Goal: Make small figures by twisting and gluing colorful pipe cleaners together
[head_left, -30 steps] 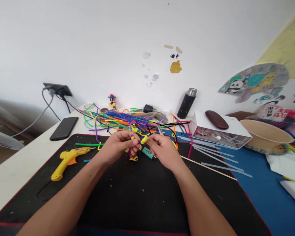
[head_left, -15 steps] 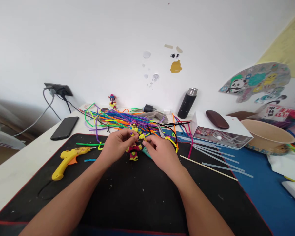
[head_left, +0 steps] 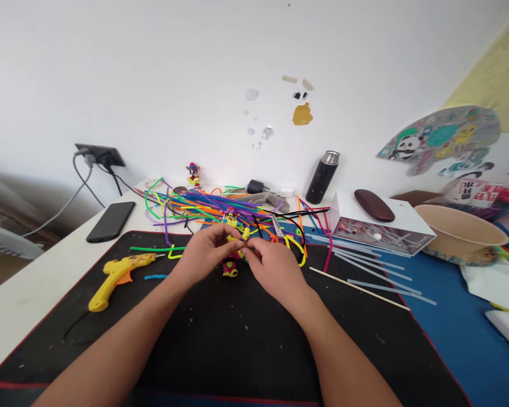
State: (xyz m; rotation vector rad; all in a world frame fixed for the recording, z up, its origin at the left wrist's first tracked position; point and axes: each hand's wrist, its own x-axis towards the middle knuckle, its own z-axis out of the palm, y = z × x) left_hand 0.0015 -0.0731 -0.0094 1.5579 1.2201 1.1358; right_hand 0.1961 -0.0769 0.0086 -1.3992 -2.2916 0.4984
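Over the far part of a black mat [head_left: 220, 339], my left hand [head_left: 203, 251] grips a small pipe-cleaner figure [head_left: 233, 249] of yellow, red and purple. Its fingers are closed round the figure's body. My right hand [head_left: 271, 265] meets it from the right, with thumb and fingers pinched on a yellow pipe-cleaner piece at the figure's side. The figure's red and yellow foot shows below the hands. Just behind lies a pile of coloured pipe cleaners [head_left: 212, 204].
A yellow glue gun [head_left: 116, 272] lies on the mat's left, a black phone [head_left: 110, 221] beyond it. Scissors [head_left: 277, 226], a black flask [head_left: 323, 177], a white box [head_left: 377, 229] with a brown case on top, glue sticks [head_left: 373, 265], a wooden skewer [head_left: 358, 289] and a paper bowl [head_left: 460, 234] sit to the right.
My right hand has moved left and closed in against the left hand. It now covers the teal piece that lay on the mat. The left hand has held the figure almost still.
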